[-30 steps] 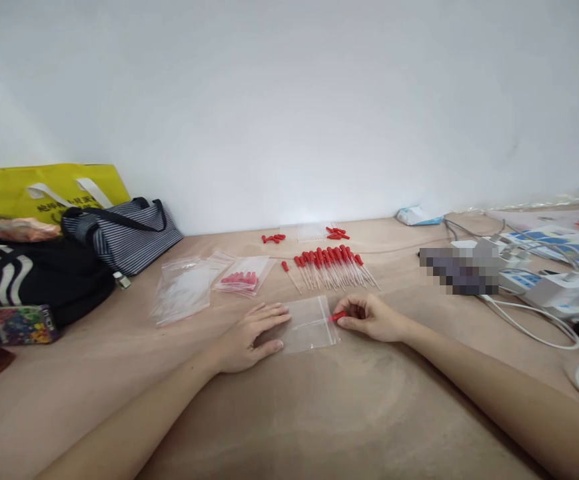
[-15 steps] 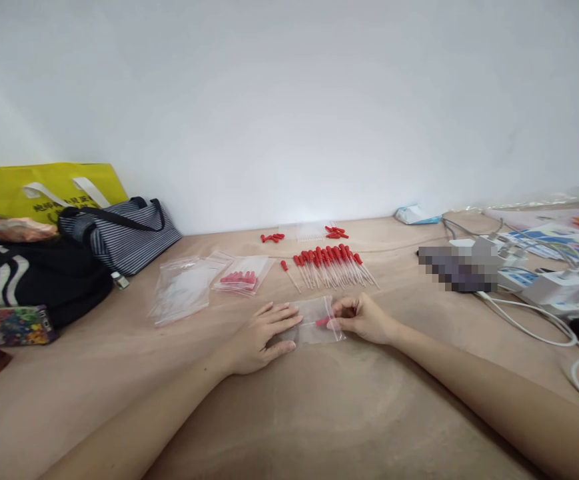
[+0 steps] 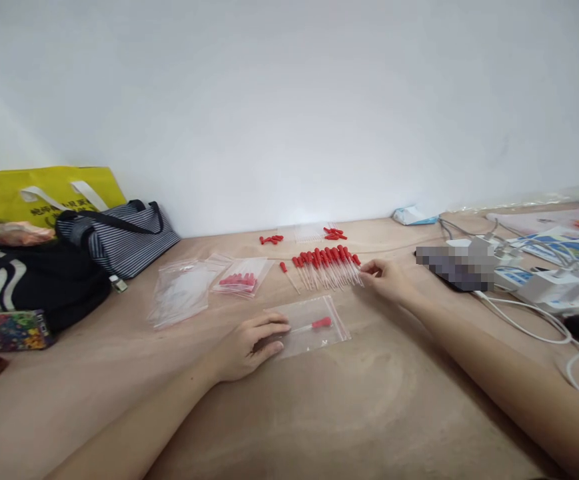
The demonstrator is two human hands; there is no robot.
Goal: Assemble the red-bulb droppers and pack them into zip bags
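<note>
A clear zip bag [image 3: 302, 343] lies flat in front of me with one red-bulbed dropper [image 3: 322, 323] inside, bulb toward the zip end. My left hand [image 3: 252, 343] rests on the bag's left end, fingers lying over it and the thumb apart. Behind the bag is a row of several red-bulbed droppers [image 3: 326, 257] with thin clear stems. At the right end of that row, my right hand [image 3: 386, 281] has thumb and index finger closed at the stem of the outermost dropper [image 3: 356, 259].
Left of the row lie flat clear bags [image 3: 179, 293] and a bag of red bulbs [image 3: 239, 280]. Loose red bulbs [image 3: 272, 239] lie near the wall. A striped bag [image 3: 124, 240] stands at left; a phone [image 3: 454, 270], cables and white adapters [image 3: 549, 287] are at right.
My right hand has left the zip end of the bag and moved back to the right end of the dropper row. My left hand has slid slightly left along the bag.
</note>
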